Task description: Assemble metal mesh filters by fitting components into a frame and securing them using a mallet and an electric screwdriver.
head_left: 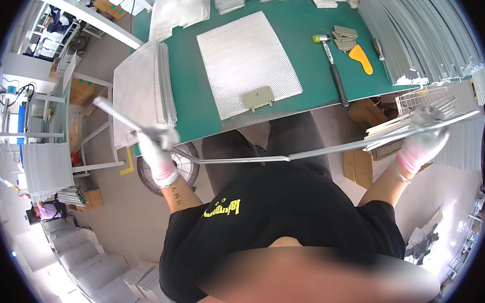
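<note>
A long, thin silvery metal strip (329, 150) stretches across in front of my body, with bends along its length. Near its left end my left hand (157, 148), in a white glove with a pink cuff, is closed around it. My right hand (424, 139), gloved alike, grips the strip toward its right end. Beyond the strip, on the green table (183, 89), lies a silvery mesh panel (246, 59). A grey-green notched plate (258, 99) rests on the panel's near edge.
On the table's right are a hammer (334, 69), a yellow scraper (361, 59), a screwdriver (378, 49) and small grey plates (345, 38). Stacked panels (140, 82) stand at the left edge; long grey strips (415, 34) fill the right. A floor fan (184, 173) stands below.
</note>
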Action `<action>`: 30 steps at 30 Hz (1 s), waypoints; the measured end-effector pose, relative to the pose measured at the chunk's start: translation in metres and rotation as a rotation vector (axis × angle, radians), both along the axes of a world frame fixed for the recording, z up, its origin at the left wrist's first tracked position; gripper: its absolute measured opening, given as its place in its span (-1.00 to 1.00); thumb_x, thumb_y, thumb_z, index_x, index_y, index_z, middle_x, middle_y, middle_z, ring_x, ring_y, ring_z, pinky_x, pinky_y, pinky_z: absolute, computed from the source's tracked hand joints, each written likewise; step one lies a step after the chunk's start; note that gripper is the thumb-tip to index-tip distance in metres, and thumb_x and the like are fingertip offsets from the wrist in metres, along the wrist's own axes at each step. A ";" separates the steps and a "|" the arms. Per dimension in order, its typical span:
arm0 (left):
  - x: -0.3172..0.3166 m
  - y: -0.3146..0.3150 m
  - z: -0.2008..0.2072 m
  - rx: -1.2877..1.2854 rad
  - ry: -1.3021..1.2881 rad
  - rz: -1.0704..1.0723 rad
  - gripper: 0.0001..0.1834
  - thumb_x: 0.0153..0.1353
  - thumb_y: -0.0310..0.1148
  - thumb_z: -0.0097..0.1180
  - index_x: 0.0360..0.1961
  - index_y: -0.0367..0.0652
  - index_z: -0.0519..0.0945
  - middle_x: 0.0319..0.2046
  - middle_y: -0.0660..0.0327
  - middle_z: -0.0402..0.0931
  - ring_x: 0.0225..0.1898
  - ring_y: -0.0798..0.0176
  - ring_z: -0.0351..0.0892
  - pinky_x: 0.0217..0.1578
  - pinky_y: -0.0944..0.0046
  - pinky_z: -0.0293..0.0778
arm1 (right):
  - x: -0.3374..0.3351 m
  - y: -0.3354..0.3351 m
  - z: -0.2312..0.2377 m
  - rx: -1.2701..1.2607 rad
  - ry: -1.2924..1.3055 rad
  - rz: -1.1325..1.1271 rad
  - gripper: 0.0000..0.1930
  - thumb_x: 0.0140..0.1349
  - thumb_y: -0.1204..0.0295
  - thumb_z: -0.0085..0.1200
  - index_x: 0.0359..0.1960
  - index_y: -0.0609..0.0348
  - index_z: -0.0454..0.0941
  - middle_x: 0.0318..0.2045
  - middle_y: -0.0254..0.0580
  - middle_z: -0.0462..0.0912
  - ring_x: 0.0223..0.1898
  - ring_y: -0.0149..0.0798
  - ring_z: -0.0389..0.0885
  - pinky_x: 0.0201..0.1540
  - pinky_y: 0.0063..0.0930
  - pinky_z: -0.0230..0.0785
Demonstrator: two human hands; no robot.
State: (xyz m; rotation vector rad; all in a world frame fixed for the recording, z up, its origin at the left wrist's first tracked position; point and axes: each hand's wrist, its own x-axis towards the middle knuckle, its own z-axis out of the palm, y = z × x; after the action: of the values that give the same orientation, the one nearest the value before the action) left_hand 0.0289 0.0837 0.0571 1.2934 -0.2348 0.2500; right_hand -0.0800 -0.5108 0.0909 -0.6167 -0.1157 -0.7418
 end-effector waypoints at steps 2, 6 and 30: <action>-0.010 -0.035 -0.013 0.147 0.123 -0.049 -0.32 0.46 0.20 -0.20 -0.35 -0.26 0.60 -0.76 0.31 0.35 -0.77 0.44 0.22 -0.72 0.42 0.10 | 0.012 0.034 0.043 0.039 0.006 -0.197 -0.67 0.40 0.20 -0.10 -0.26 0.26 0.49 -0.36 -0.15 0.53 -0.23 -0.24 0.45 0.01 -0.21 0.30; -0.043 -0.094 -0.055 0.058 0.219 -0.260 -0.35 0.47 0.15 -0.15 -0.29 -0.33 0.59 -0.73 0.28 0.37 -0.73 0.42 0.28 -0.63 0.39 0.27 | 0.068 0.122 0.071 -0.088 0.046 0.016 -0.71 0.43 0.19 -0.03 -0.31 0.16 0.52 -0.38 -0.18 0.59 -0.29 -0.28 0.52 -0.11 -0.27 0.38; -0.026 -0.246 -0.127 -0.703 0.718 -0.570 -0.41 0.49 0.06 -0.18 0.33 -0.14 0.29 0.26 0.11 0.36 0.34 0.08 0.25 0.37 0.01 0.16 | 0.038 0.206 -0.118 -0.871 0.656 0.356 -0.36 0.44 0.56 -0.23 0.53 0.13 -0.08 -0.30 -0.28 0.59 -0.48 -0.52 0.46 -0.31 -0.63 0.44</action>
State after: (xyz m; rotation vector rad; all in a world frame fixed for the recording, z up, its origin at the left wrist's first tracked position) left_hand 0.0032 -0.1627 -0.0702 0.5168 0.1069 -0.5776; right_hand -0.0416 -0.3052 -0.0272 -1.5930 0.0692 -0.0797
